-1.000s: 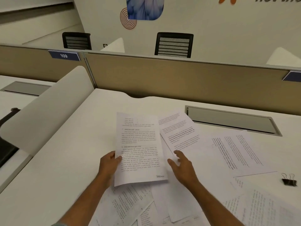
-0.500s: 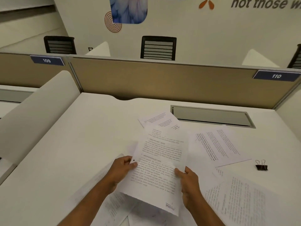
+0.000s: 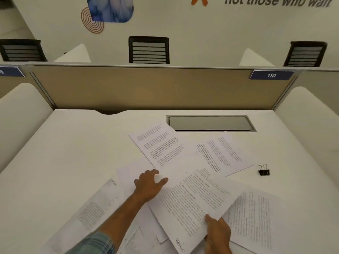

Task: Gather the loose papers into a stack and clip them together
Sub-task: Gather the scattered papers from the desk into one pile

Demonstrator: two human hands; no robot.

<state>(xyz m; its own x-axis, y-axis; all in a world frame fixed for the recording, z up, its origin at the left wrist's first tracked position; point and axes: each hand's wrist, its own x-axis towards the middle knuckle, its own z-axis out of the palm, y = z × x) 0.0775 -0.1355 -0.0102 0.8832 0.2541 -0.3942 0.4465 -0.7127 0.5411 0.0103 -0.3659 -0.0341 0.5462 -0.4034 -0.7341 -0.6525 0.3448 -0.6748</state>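
Several printed sheets lie scattered over the white desk [image 3: 73, 153]. My right hand [image 3: 217, 233] grips one printed sheet [image 3: 192, 202] by its near right edge, holding it tilted just above the others. My left hand [image 3: 149, 186] rests with fingers spread on a blank part of the paper pile, touching the near corner of a far sheet [image 3: 159, 143]. Another sheet [image 3: 220, 153] lies to the right of that one, one [image 3: 256, 217] at the near right, and one [image 3: 91, 213] at the near left. A black binder clip [image 3: 263, 171] stands alone on the desk at the right.
A grey cable-tray lid [image 3: 209, 123] is set into the desk behind the papers. A tan partition [image 3: 156, 88] closes the back, with white curved side dividers [image 3: 20, 107] left and right. Black chairs [image 3: 148, 50] stand beyond it.
My left hand let go of the held sheet and reached forward onto the pile. My right hand kept the sheet and carried it to the right and lower. The view turned right.
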